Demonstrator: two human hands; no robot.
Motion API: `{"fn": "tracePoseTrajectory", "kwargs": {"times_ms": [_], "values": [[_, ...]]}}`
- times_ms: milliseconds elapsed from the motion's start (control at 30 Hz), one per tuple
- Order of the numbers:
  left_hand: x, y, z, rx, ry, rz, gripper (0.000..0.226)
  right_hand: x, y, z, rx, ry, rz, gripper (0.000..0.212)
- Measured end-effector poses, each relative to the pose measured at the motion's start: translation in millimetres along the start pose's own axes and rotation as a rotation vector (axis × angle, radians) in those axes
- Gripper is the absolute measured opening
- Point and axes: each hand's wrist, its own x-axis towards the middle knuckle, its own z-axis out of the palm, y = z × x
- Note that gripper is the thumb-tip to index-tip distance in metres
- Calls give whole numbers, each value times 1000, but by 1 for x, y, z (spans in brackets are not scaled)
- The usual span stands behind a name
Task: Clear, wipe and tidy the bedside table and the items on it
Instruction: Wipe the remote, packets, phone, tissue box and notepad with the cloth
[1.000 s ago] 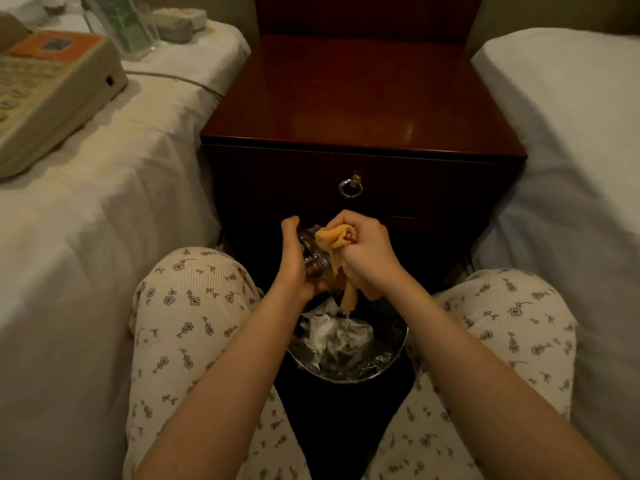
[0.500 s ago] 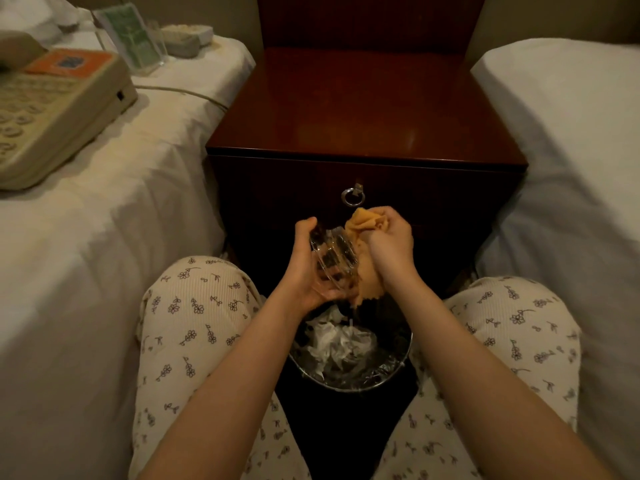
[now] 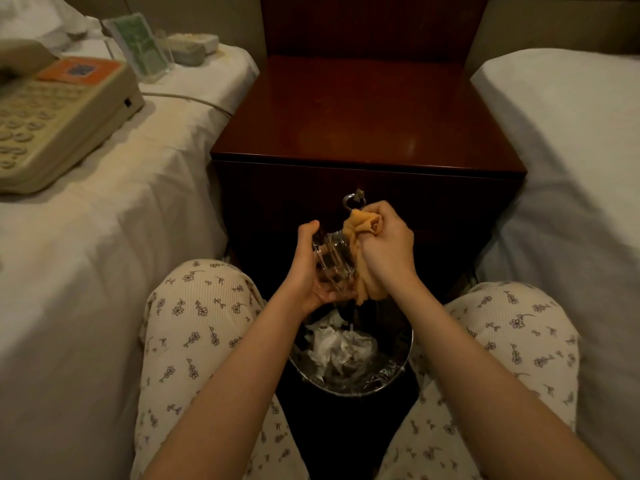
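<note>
My left hand grips a clear glass ashtray on its edge above the waste bin. My right hand clutches a bunched orange cloth pressed against the glass. The dark red bedside table stands just behind my hands with a bare top and a drawer with a ring pull. Crumpled white tissues lie in the bin.
On the left bed lie a beige telephone with its cord, a green card in a clear stand and a small pale box. A white bed borders the right. My knees flank the bin.
Both hands have risen a little with the ashtray and cloth, towards the drawer pull. The ashtray has turned in my left hand as the cloth rubs it.
</note>
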Motion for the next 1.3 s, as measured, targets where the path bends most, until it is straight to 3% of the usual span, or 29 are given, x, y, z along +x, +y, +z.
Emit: {"fn": "tracePoseTrajectory", "kwargs": {"times_ms": [100,200,267,367,433,500,567,633,767,833,933,1067,1200,1300], "values": [[2,-5,-3,-41,-1,-19,65,-4,-4,0,42,-178,-14,20],[1,-10,-7,-63,10,-35,70,-5,5,-1,-208,-320,114,19],[1,-10,-7,-53,26,-35,71,-7,8,-1,-278,-277,126,15],[0,-5,-7,-91,47,-19,77,-12,2,-1,-63,-138,0,14],[-2,-2,-7,-102,43,-4,72,-14,0,0,-48,-198,-94,17],[-5,-3,-7,-115,40,-18,69,-15,6,-1,-154,-288,-82,19],[-9,-4,-6,-140,75,-34,75,-14,14,-3,-408,-348,-28,20],[-17,0,-2,-170,97,-38,77,-13,17,-5,-619,-302,-30,23],[-26,22,1,-109,101,3,73,-10,-2,-9,-310,-83,-54,23],[-31,35,2,-71,83,41,67,-7,-18,-12,-216,-128,-125,28],[-37,59,6,20,129,94,77,-6,-44,-17,-196,-250,-260,32],[-48,101,22,52,299,204,88,7,-75,-10,-236,-368,-277,60],[-60,147,33,72,458,363,111,27,-110,14,-305,-192,-393,31],[-71,178,25,98,447,419,96,45,-139,30,-300,-188,-412,28]]}}
